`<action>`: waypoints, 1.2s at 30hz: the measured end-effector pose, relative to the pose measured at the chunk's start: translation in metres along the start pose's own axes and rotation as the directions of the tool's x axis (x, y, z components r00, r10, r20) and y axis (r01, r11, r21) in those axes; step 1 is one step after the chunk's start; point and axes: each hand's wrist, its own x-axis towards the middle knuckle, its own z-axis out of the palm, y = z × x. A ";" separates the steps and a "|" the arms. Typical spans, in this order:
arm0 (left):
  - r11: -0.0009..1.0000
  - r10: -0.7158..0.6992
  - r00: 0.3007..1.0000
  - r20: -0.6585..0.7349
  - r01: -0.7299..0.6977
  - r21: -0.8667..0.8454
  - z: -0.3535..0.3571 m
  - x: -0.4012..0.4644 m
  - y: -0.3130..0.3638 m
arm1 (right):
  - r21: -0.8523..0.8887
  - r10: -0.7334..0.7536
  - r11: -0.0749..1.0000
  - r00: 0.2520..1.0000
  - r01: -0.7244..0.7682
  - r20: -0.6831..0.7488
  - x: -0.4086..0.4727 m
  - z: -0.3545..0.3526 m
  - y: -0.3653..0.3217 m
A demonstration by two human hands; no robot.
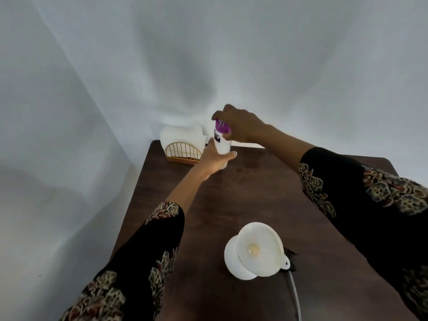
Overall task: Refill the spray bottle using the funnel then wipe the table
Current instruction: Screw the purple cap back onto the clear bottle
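So the dark wooden bench runs away from the person, backed by white cloth. Near its front edge a white funnel sits in the neck of the white spray bottle, well apart from both hands. At the far end, beside a napkin holder, the left hand wraps its fingers round an upright white refill bottle, while the right hand curls its fingers over the purple cap. Looks like uncapping. The funnel lies back toward the person.
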 end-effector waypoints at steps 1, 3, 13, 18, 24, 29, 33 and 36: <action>1.000 0.004 1.000 -0.002 -0.004 0.019 -0.002 0.007 0.003 | -0.004 0.006 1.000 1.000 -0.006 -0.017 0.005 0.000 0.003; 0.999 0.013 1.000 0.004 -0.013 0.049 -0.004 0.012 0.011 | -0.012 0.027 1.000 0.998 -0.028 -0.058 0.010 -0.002 0.010; 0.988 -0.027 0.998 0.048 0.019 0.153 -0.004 0.038 -0.012 | -0.075 0.037 0.996 0.996 -0.043 -0.082 0.033 0.022 0.016; 0.981 -0.037 0.998 0.055 0.026 0.192 -0.001 0.039 -0.015 | -0.096 0.091 0.991 0.996 -0.092 -0.015 0.033 0.025 0.017; 0.983 -0.061 0.996 0.063 0.049 0.175 -0.002 0.034 -0.015 | -0.090 0.119 0.989 0.992 -0.114 0.052 0.029 0.028 0.016; 0.992 -0.043 0.998 0.047 0.037 0.117 -0.002 0.014 -0.016 | -0.048 0.161 0.986 0.987 -0.160 0.016 0.018 0.021 0.017; 0.997 -0.022 0.998 0.065 0.026 -0.076 -0.002 -0.029 -0.015 | 0.100 0.187 0.979 0.979 -0.178 -0.085 -0.008 0.008 0.014; 0.973 -0.001 0.997 0.083 0.021 -0.232 0.001 -0.073 -0.018 | 0.240 0.177 0.961 0.973 -0.137 -0.151 -0.046 0.001 0.011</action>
